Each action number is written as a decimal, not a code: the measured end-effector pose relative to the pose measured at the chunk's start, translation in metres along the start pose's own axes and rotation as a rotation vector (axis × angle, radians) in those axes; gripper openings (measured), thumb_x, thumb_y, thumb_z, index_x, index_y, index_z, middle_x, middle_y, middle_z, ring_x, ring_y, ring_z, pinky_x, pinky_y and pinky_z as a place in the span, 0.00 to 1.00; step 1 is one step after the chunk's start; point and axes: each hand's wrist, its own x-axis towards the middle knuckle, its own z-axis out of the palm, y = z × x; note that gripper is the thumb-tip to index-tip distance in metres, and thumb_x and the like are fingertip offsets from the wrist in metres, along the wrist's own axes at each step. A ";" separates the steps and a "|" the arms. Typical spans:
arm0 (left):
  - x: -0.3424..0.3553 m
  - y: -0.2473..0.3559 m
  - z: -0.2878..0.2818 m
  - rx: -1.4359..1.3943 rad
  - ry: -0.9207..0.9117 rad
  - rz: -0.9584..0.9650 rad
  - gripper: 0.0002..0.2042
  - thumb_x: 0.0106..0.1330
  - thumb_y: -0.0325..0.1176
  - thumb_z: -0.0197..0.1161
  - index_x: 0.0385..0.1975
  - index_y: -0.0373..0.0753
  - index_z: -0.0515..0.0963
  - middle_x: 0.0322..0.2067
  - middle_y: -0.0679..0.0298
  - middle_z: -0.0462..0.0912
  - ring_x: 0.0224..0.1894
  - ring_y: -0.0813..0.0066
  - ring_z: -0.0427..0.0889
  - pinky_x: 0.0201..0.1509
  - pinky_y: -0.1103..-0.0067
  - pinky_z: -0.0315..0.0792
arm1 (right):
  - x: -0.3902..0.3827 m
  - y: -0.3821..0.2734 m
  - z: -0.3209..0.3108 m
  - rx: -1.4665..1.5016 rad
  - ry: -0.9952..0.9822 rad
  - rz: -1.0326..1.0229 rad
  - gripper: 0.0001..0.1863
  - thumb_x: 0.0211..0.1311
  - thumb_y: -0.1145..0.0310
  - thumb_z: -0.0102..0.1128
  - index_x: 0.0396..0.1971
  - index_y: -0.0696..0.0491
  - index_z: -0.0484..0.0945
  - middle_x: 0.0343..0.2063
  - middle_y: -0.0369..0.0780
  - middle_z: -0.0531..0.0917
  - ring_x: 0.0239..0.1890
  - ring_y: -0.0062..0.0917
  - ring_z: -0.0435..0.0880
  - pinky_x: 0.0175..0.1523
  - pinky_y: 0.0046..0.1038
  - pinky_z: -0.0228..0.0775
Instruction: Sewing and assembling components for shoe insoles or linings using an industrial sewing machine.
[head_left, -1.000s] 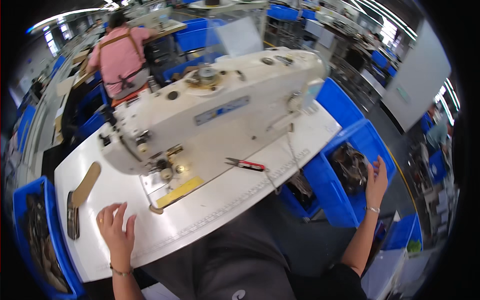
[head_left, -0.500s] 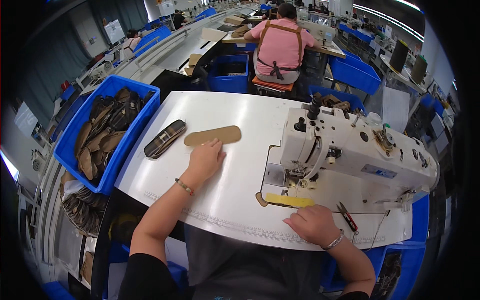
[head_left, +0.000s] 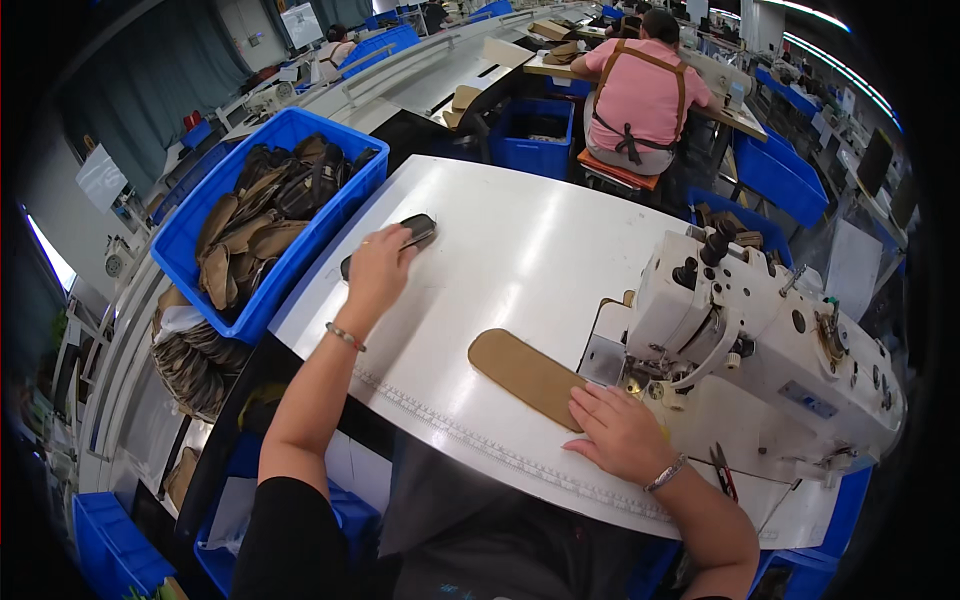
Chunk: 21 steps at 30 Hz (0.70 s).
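Observation:
My left hand (head_left: 378, 268) is over a narrow dark piece with rounded ends (head_left: 420, 230) on the white table, its fingers bent around the middle and hiding much of it. A tan, round-ended flat panel (head_left: 525, 375) lies slantwise before the sewing machine (head_left: 765, 335). Spread flat, the fingers of my right hand (head_left: 618, 432) press on the panel's near right end. The thumb lies beside the panel edge. Red-handled thread snips (head_left: 723, 472) rest on the table to the right of that hand.
A blue bin (head_left: 262, 322) full of brown and dark fabric pieces stands left of the white table (head_left: 470, 240). Bundled fabric (head_left: 190, 360) sits below it. A printed ruler scale (head_left: 480, 448) runs along the near edge. Ahead, a person in pink (head_left: 640, 100) sits at another table.
My left hand has left the tan panel and moved onto the dark piece. The panel has come nearer the machine, turned, under my right hand. The whole view has shifted.

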 end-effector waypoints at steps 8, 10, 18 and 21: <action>0.016 -0.081 -0.008 -0.269 -0.566 -0.529 0.23 0.58 0.39 0.74 0.48 0.30 0.80 0.39 0.54 0.86 0.38 0.65 0.86 0.46 0.71 0.79 | -0.002 0.004 0.005 0.043 0.045 0.023 0.19 0.64 0.60 0.61 0.46 0.60 0.80 0.54 0.46 0.80 0.58 0.38 0.78 0.62 0.39 0.69; 0.002 -0.067 -0.019 -0.515 -0.452 -0.577 0.21 0.58 0.37 0.74 0.46 0.30 0.81 0.35 0.57 0.86 0.33 0.69 0.85 0.42 0.74 0.79 | -0.003 0.008 0.008 -0.042 0.066 -0.011 0.16 0.63 0.67 0.57 0.47 0.60 0.79 0.54 0.46 0.80 0.58 0.37 0.78 0.62 0.39 0.70; -0.086 0.074 -0.069 -1.763 -0.275 -0.609 0.17 0.66 0.29 0.65 0.53 0.33 0.76 0.45 0.59 0.85 0.45 0.71 0.86 0.53 0.73 0.80 | 0.001 -0.013 -0.004 0.109 0.156 0.049 0.19 0.59 0.69 0.64 0.50 0.59 0.79 0.53 0.46 0.80 0.54 0.35 0.79 0.56 0.37 0.75; -0.121 0.137 -0.070 -1.865 -0.222 -0.631 0.19 0.67 0.33 0.63 0.55 0.34 0.73 0.46 0.59 0.84 0.46 0.66 0.85 0.53 0.69 0.81 | 0.001 -0.031 -0.011 0.573 0.125 0.186 0.23 0.57 0.65 0.72 0.51 0.58 0.79 0.50 0.45 0.81 0.52 0.35 0.80 0.53 0.35 0.77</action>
